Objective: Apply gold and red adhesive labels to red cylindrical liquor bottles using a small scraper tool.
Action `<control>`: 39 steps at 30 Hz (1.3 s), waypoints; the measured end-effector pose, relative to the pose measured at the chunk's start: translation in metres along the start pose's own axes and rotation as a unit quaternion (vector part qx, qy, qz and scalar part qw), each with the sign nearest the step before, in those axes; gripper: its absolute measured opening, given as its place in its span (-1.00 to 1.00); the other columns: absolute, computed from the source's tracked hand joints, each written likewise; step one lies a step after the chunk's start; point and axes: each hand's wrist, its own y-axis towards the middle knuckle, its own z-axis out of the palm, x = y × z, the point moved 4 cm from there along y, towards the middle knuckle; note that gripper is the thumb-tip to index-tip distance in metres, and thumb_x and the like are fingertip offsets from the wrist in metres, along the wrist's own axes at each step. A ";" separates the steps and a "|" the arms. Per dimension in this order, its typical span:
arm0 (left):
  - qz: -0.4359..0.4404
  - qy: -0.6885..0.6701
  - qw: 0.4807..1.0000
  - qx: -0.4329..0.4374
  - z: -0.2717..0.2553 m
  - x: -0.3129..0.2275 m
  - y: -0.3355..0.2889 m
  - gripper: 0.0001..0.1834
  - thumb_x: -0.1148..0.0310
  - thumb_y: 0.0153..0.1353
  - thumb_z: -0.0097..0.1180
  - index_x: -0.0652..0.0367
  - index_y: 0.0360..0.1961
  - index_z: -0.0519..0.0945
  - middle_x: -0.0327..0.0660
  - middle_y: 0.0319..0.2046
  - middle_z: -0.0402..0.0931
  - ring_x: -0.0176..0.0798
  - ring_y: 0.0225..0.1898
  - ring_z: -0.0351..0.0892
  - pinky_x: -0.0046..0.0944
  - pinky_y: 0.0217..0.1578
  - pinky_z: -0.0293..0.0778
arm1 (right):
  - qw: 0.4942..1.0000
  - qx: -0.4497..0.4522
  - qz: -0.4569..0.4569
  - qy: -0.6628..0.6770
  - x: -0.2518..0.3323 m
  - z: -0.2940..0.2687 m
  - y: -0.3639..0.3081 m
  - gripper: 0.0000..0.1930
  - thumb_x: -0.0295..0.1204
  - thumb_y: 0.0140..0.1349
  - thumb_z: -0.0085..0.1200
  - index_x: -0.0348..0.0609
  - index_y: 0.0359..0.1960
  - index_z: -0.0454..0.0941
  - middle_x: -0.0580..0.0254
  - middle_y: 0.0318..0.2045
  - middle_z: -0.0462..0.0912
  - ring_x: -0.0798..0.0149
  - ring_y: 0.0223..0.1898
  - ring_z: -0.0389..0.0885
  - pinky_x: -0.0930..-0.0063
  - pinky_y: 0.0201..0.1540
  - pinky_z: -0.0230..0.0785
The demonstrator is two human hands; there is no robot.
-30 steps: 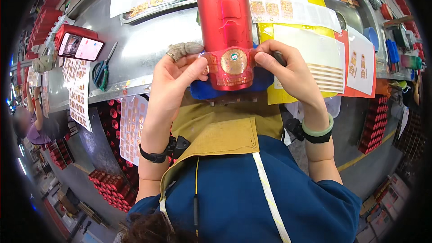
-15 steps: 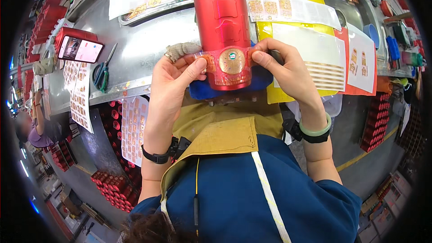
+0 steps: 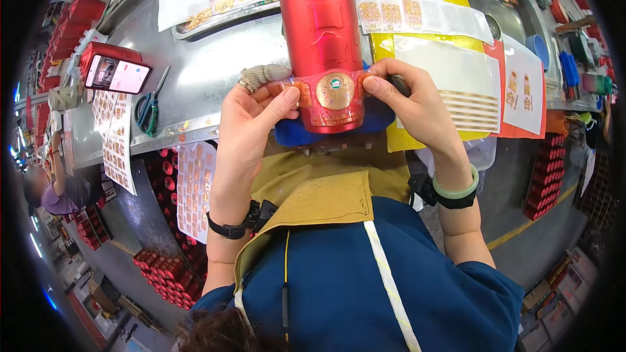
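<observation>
Left hand (image 3: 255, 105) and right hand (image 3: 412, 94) level, thumbs (image 3: 379, 86) pointing inward, fingers (image 3: 391, 65) pinched, forearms (image 3: 229, 179) converging

Bright light fills the middle of the view, strongest on the steel worktable (image 3: 251, 49), where broad white glare washes out the metal left of the red bottle (image 3: 319, 29). Pale streaks run along the bottle's satin curve. The translucent label (image 3: 335, 119) catches small glints, yet its gold roundel (image 3: 335, 96) looks reasonably crisp, as do the left hand (image 3: 254, 104) and right hand (image 3: 407, 91). The floor (image 3: 502, 202) is dimmer and greyer; strip lights (image 3: 34, 244) glow at far left. Fisheye distortion bends the table's edges and leans the stacked red containers (image 3: 166, 277) toward a black border. A purple garment (image 3: 57, 202) near that rim looks soft, perhaps from lens blur.
</observation>
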 end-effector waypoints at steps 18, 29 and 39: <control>-0.003 0.003 1.000 0.003 0.002 -0.002 0.000 -0.64 0.50 0.35 0.28 0.28 0.13 0.54 -0.16 -0.06 0.65 -0.36 -0.12 0.66 -0.39 -0.15 0.60 | 1.000 0.003 0.000 0.008 0.001 0.000 0.000 -0.78 -0.34 0.45 0.19 -0.31 -0.20 0.64 0.44 -0.43 0.57 0.57 -0.37 0.35 0.59 -0.31 0.25; -0.002 -0.003 1.000 -0.007 0.002 -0.002 0.001 -0.63 0.45 0.33 0.34 0.26 0.11 0.56 -0.17 -0.12 0.66 -0.34 -0.12 0.65 -0.35 -0.13 0.58 | 1.000 0.002 0.001 -0.006 0.001 0.000 0.001 -0.78 -0.34 0.45 0.19 -0.31 -0.21 0.64 0.43 -0.44 0.57 0.57 -0.37 0.35 0.58 -0.31 0.26; -0.001 0.007 1.000 -0.007 0.002 -0.003 0.000 -0.64 0.49 0.36 0.27 0.28 0.14 0.53 -0.14 -0.06 0.65 -0.36 -0.12 0.66 -0.39 -0.14 0.60 | 1.000 0.002 0.000 -0.011 0.001 -0.001 0.001 -0.79 -0.36 0.44 0.20 -0.31 -0.20 0.65 0.43 -0.44 0.58 0.57 -0.38 0.36 0.59 -0.31 0.26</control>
